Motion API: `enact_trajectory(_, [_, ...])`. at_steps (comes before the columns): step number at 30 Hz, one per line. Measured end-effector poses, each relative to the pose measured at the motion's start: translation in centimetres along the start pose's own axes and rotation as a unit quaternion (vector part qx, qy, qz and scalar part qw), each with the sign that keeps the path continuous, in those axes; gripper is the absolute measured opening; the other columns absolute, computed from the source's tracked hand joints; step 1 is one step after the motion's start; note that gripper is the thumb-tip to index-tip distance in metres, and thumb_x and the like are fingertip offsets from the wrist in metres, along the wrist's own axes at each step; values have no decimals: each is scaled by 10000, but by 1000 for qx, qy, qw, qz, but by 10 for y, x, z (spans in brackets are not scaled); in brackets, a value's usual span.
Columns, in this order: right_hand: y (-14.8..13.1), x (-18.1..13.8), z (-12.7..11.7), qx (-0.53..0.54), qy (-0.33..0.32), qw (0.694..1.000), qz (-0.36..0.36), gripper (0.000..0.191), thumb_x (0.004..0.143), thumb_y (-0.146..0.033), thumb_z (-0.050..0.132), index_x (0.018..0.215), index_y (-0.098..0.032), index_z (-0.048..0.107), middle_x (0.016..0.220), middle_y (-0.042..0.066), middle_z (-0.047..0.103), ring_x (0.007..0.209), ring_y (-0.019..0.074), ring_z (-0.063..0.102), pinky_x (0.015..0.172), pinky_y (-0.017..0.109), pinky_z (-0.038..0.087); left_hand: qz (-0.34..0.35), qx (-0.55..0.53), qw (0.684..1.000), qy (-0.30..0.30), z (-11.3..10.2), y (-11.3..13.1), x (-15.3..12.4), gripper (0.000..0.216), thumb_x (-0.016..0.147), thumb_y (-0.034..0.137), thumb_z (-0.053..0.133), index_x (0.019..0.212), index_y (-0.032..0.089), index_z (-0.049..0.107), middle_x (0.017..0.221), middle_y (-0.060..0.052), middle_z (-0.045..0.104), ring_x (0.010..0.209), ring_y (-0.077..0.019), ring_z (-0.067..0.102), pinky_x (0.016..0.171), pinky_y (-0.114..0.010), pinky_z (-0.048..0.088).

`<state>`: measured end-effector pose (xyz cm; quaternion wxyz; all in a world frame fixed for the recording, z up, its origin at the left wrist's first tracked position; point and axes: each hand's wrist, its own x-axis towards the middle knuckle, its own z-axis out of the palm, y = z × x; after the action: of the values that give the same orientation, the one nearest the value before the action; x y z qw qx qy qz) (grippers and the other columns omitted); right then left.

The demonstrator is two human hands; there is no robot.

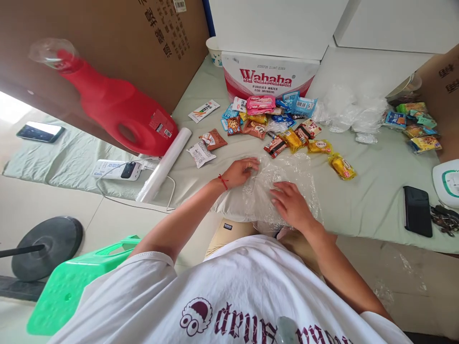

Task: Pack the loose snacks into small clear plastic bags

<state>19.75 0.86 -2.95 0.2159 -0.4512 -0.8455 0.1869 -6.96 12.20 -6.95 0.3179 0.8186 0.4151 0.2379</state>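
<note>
At the far left a phone (40,131) lies on the green cloth of the table (376,200); beside it a red jug (118,112) rests on its side against a cardboard box (118,43); below that a power bank (118,170) with its cable, and a roll of clear film (165,164) lying slantwise; on the floor, a green plastic stool (75,282).

The left hand (241,172), a red string at its wrist, rests with fingers curled on the upper left edge of the clear plastic bag (272,191), seemingly pinching the film, though how firm the hold is I cannot tell; the forearm reaches in from the lower left. The bag lies flat at the table's near edge, right in front of the person; the right hand (292,203) lies open and palm down on its middle, fingers spread and pressing, holding nothing, the arm bent in from the lower right.

Beyond the bag a scatter of snack packets (283,126) sits before a Wahaha water carton (268,76); then crumpled clear bags (347,114), a second heap of snacks (416,125), a black phone (418,210) and keys (444,220).

The film looks thin and slippery; too hard a pull by the pinching fingers could tear it, and the bag, lying so near the edge, might slide off toward the lap.
</note>
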Motion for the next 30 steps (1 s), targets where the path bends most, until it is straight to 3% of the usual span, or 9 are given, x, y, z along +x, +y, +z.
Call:
enact_trajectory(3, [-6, 24, 40, -78, -58, 995, 11, 469, 1023, -322, 523, 1460, -165, 585, 1616, 133, 457, 1516, 347, 343, 1248, 582, 268, -51, 75, 991, 97, 0, 22, 2, 314, 761, 28, 477, 849, 220, 710, 1171, -58, 770, 1316, -241, 589, 1156, -490, 462])
enact_trajectory(5, [-19, 33, 64, -102, -60, 992, 50, 537, 1028, -354, 508, 1521, -141, 517, 1658, 148, 388, 1546, 362, 289, 1264, 611, 193, -93, 131, 972, 172, 8, 41, 0, 274, 815, 56, 481, 833, 209, 708, 1077, -81, 773, 1219, -266, 621, 1099, -515, 478])
enact_trajectory(9, [-43, 42, 81, -88, -46, 992, 79, 601, 1004, -329, 532, 1553, -94, 468, 1626, 204, 418, 1526, 364, 325, 1256, 598, 218, -143, 147, 957, 204, 34, 63, -7, 310, 968, 195, 444, 1110, 198, 720, 1215, -92, 752, 1225, -257, 627, 1068, -477, 489])
enact_trajectory(12, [-34, 42, 65, -43, -44, 997, 53, 430, 1008, -282, 506, 1394, -157, 649, 1450, 158, 616, 1411, 312, 471, 1214, 522, 348, -185, 161, 955, 166, 48, 57, -10, 406, 1043, 300, 363, 1284, 187, 669, 1417, -107, 671, 1377, -260, 560, 1147, -489, 434])
enact_trajectory(14, [-11, 41, 47, -37, -3, 998, 60, 375, 1036, -271, 440, 1257, -180, 730, 1333, 131, 687, 1352, 283, 511, 1184, 477, 402, -183, 183, 958, 126, 50, 47, -10, 451, 1062, 323, 323, 1354, 180, 636, 1511, -109, 600, 1453, -259, 497, 1204, -506, 372])
enact_trajectory(18, [53, 32, 17, -125, 78, 983, 105, 482, 1049, -360, 427, 1425, -120, 612, 1541, 186, 523, 1470, 335, 389, 1212, 564, 348, -130, 223, 965, 48, 43, 34, -5, 492, 1061, 337, 326, 1476, 197, 549, 1615, -107, 480, 1532, -271, 396, 1263, -578, 249])
enact_trajectory(23, [112, 14, -1, -205, 33, 967, 147, 535, 1066, -403, 360, 1497, -147, 545, 1587, 194, 471, 1477, 374, 382, 1171, 654, 344, -100, 253, 961, 40, 27, 21, -3, 516, 1062, 352, 317, 1520, 216, 512, 1635, -125, 445, 1538, -299, 382, 1268, -645, 161])
enact_trajectory(27, [120, 23, -14, -198, 48, 971, 124, 481, 1039, -385, 414, 1375, -129, 643, 1437, 215, 588, 1342, 363, 486, 1115, 589, 423, -104, 252, 961, 38, 19, 14, -8, 546, 1064, 398, 321, 1574, 239, 435, 1666, -121, 388, 1548, -304, 362, 1261, -675, 118])
enact_trajectory(30, [104, 65, -19, -158, 70, 981, 89, 416, 1025, -336, 431, 1284, -147, 696, 1255, 184, 669, 1187, 343, 537, 1050, 533, 473, -112, 256, 960, 30, 19, 13, -9, 566, 1067, 418, 307, 1598, 240, 393, 1685, -113, 351, 1557, -296, 344, 1266, -672, 108])
